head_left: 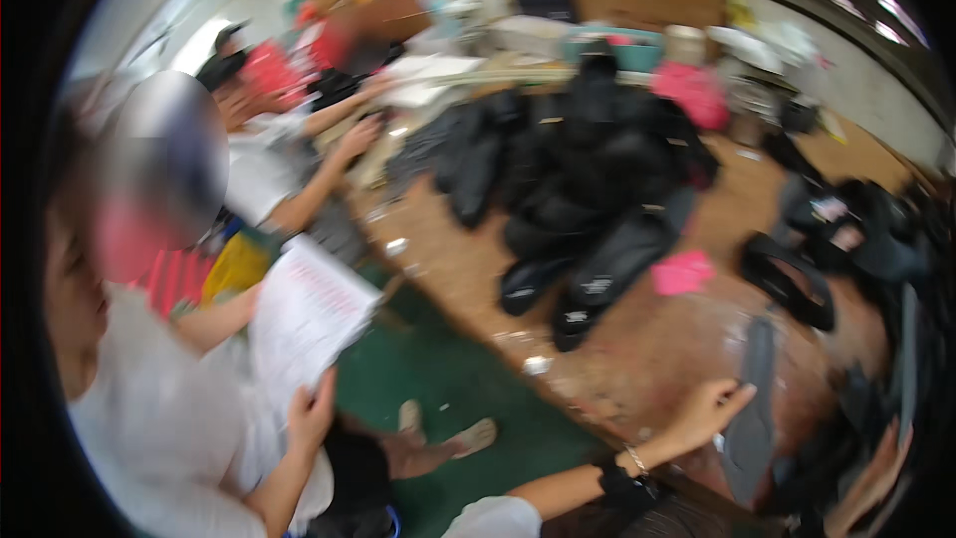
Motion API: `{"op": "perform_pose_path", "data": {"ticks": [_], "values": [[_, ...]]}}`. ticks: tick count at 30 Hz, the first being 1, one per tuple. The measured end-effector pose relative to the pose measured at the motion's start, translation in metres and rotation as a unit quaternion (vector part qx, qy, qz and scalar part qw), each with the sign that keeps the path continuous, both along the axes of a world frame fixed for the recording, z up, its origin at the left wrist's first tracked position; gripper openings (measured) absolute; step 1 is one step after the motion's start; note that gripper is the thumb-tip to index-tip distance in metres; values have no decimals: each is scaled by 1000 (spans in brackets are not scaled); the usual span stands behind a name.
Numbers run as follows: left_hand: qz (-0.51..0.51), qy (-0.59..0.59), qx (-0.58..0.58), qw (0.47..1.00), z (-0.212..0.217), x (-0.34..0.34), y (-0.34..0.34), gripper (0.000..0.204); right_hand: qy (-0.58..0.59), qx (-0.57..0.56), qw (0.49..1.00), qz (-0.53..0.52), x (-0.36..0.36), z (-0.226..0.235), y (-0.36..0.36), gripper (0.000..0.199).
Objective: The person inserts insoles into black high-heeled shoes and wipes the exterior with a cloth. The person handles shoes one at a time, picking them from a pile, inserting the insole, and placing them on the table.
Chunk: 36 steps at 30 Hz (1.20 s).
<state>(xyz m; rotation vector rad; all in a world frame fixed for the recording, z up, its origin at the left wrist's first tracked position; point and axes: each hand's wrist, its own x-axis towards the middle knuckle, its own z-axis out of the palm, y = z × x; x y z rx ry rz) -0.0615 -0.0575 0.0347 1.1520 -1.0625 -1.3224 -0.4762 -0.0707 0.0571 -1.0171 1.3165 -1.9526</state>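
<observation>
My left hand (712, 408), with a bracelet and a dark band at the wrist, comes in from the lower edge. Its fingers are curled together, and the fingertips meet the left edge of a grey insole (754, 428) lying lengthwise on the table. Blur hides what, if anything, they pinch. At the far right, my right hand (878, 468) grips the lower end of a second grey insole (908, 359), seen nearly edge-on. Just beyond lies a black shoe (787, 281), beside a bright pink piece (682, 272).
A large heap of black shoes (597, 159) covers the table's middle, with more dark pieces (866, 224) at right. The wooden table's edge (488, 344) borders a green floor. On the left, one person holds a printed sheet (309, 314); other people work farther along.
</observation>
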Motion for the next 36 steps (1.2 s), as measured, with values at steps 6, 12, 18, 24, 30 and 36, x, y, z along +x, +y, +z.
{"op": "perform_pose_path", "data": {"ticks": [6, 12, 18, 24, 30, 36], "values": [[-122, -23, -3, 992, 13, -45, -59, 36, -167, -7, 985, 53, 69, 47, 16, 60], [-182, -225, -186, 939, 16, -91, -116, 63, -178, 15, 981, 74, 91, 65, 36, 82], [-5, -585, -295, 755, 13, -11, -165, 39, -216, 62, 973, 52, 79, 70, 36, 70], [-50, -664, -273, 694, 4, 39, -198, 42, -258, 47, 961, 85, 59, 48, 34, 49], [-86, -662, -303, 680, 3, 66, -215, 24, -258, 85, 962, 6, 68, 63, 21, 32], [-90, -388, -262, 879, 63, 52, -158, 10, -275, 59, 958, 59, 43, 44, 29, 30]]}}
